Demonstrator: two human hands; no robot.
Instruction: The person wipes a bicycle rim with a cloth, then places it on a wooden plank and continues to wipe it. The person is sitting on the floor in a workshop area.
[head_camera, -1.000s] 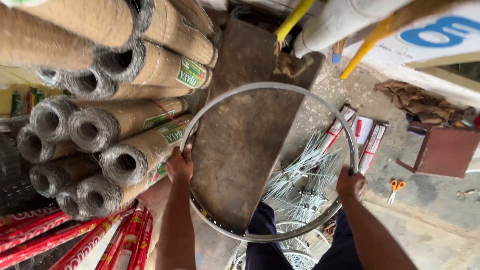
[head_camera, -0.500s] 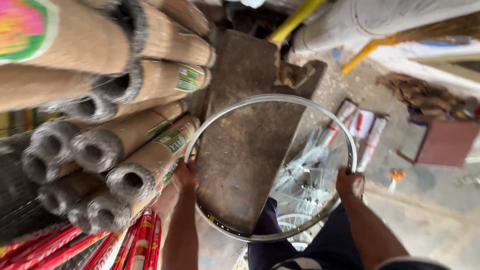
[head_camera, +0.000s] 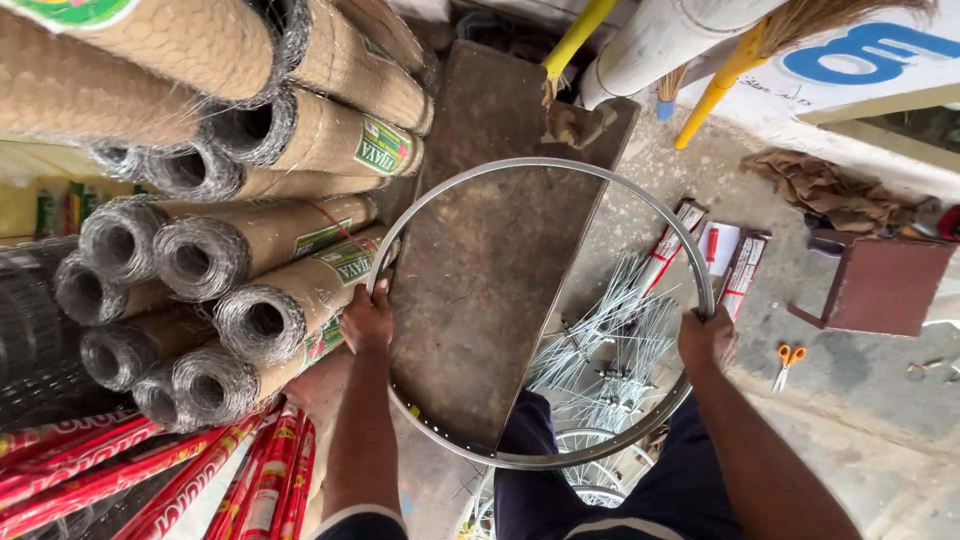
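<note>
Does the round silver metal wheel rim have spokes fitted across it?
No: the round silver metal wheel rim is an open hoop, held by left hand and right hand.

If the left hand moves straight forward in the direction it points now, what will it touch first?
Probably the stacked wire mesh rolls. The left hand grips the metal wheel rim right beside their ends, though depth is unclear from this one view.

Bare forearms, dark navy trousers (head_camera: 660, 500), a light sleeve edge (head_camera: 350, 517) at the left elbow.
</note>
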